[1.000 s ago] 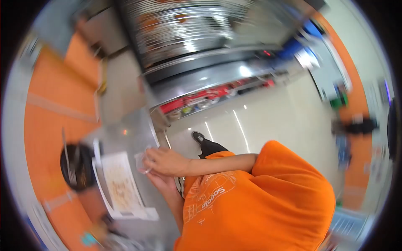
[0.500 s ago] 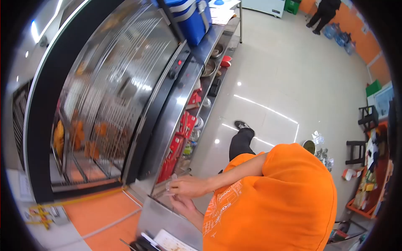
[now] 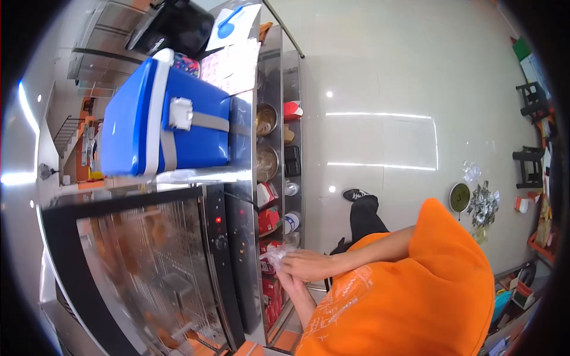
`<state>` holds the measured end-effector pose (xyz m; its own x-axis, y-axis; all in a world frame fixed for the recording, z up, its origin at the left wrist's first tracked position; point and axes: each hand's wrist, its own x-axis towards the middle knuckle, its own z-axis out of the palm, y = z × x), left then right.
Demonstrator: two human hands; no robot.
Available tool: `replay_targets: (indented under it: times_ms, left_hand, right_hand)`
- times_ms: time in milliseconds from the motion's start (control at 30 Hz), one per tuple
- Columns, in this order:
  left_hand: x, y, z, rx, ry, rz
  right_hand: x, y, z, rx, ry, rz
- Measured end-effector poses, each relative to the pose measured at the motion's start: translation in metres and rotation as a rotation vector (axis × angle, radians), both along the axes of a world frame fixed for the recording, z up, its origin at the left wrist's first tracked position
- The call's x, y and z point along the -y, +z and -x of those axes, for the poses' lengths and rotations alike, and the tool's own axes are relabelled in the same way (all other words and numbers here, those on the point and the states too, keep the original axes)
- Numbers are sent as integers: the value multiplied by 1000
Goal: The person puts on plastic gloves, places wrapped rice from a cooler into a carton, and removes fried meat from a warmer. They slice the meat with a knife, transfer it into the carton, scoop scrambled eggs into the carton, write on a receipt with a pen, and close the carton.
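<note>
Clear plastic film (image 3: 274,255) at the fingers of two hands

One crumpled piece of film, as far as can be told, sits in front of the shelving unit (image 3: 242,133), against a backdrop of red boxes (image 3: 271,289). Right hand (image 3: 306,265): fingers bent and closed on the film. Left hand (image 3: 291,285): just below the right, close to the film; its fingers are partly covered, and whether they grip cannot be told.

Counted on the unit: one blue cooler box (image 3: 196,145) on top, and two metal bowls (image 3: 275,118) side by side on a shelf beneath. One blue utensil (image 3: 225,28) lies on white paper. One glass-fronted cabinet (image 3: 228,291) with a lit red indicator stands beside the cooler. Counted on the floor: two black stools (image 3: 531,101) near the right edge, one round pot (image 3: 459,184) and, just beside it, one heap of foil (image 3: 484,204). One dark shoe (image 3: 356,194) shows beyond the orange shirt (image 3: 409,291).

Hidden or indistinct: the red boxes overlap one another and the hands cover some, so their number is uncertain; the cabinet's contents blur behind glass and reflections; the film's folds run together, leaving its shape unclear; the dark rim of the view cuts off items at the far right.
</note>
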<state>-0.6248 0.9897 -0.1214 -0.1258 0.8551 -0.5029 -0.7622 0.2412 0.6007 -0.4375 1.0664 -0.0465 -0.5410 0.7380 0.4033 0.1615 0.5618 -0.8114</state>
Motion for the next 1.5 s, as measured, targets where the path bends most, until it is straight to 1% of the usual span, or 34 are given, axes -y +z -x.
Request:
replay_targets:
  times_ms: [33,67,133,200,233,267,333,400,433,467,533,600,633,667,700,767,867,933,967,1000,1033,1067,1100,1133,1200,1233,1267,1300,1333,1400,1467,1500]
  left_hand:
    - [-19,-2,-9,28,21,25]
    - [-36,2,-21,49,46,60]
    - [-64,10,-44,60,70,96]
    - [-92,15,-63,40,55,101]
    - [-104,14,-71,-15,23,99]
    - [-116,16,-77,-70,-10,96]
    - [-152,22,-92,2,-69,66]
    - [-188,30,-117,55,-140,17]
    - [-203,28,-122,142,-191,38]
    - [-215,27,-123,218,-235,64]
    - [-251,24,-141,215,-228,100]
    - [-284,39,-169,189,-254,128]
    - [-298,35,-176,222,-306,88]
    - [-313,39,-189,261,-303,76]
    - [-327,47,-206,300,-298,68]
    - [-358,47,-235,364,-325,25]
    - [-410,15,-280,256,-250,95]
    - [-448,-6,-313,472,-117,46]
    - [-463,1,-327,573,-62,38]
    - [-470,12,-340,630,-3,86]
    - [-483,21,-355,693,67,93]
    - [-503,36,-373,763,142,72]
    - [-512,49,-390,663,92,-10]
    - [-512,44,-398,667,128,-29]
    - [-506,22,-398,639,282,-108]
    - [-505,31,-400,619,321,-129]
    - [-501,10,-398,517,329,-183]
    - [-501,22,-404,403,346,-169]
    - [-499,43,-407,278,406,-32]
    - [-493,70,-408,277,567,-16]
    - [-471,43,-403,216,641,-73]
    - [-468,38,-391,177,647,-85]
  right_hand:
    - [1,-11,-3,-26,-86,-62]
    - [-15,-2,-24,132,126,215]
    - [-32,-12,-41,159,30,303]
    - [-46,-23,-45,158,-71,318]
    - [-53,-27,-49,168,-116,318]
    - [-62,-16,-57,180,-90,292]
    - [-81,2,-74,208,-45,237]
    - [-105,5,-86,154,-127,124]
    - [-117,5,-92,123,-150,65]
    - [-128,10,-97,122,-148,127]
    - [-159,20,-117,127,-148,235]
    - [-184,14,-130,115,-172,248]
    - [-197,12,-139,110,-190,263]
    - [-212,9,-150,105,-210,281]
    - [-231,8,-165,149,-183,296]
    - [-267,-3,-194,133,-156,281]
    - [-333,-17,-245,136,-81,318]
    - [-373,-22,-285,141,-36,347]
    - [-391,-24,-302,134,-38,356]
    - [-407,-22,-318,136,-21,352]
    - [-420,-15,-332,149,12,418]
    - [-433,-13,-345,121,-14,388]
    - [-444,-11,-356,89,-12,352]
    - [-452,-7,-357,32,44,306]
    - [-468,-3,-362,59,212,293]
    - [-470,11,-356,50,242,262]
    - [-475,18,-352,43,258,224]
    - [-475,19,-352,62,350,234]
    - [-478,20,-350,112,414,249]
    - [-485,26,-339,125,616,211]
    - [-480,34,-327,175,745,162]
    - [-480,39,-315,211,812,126]
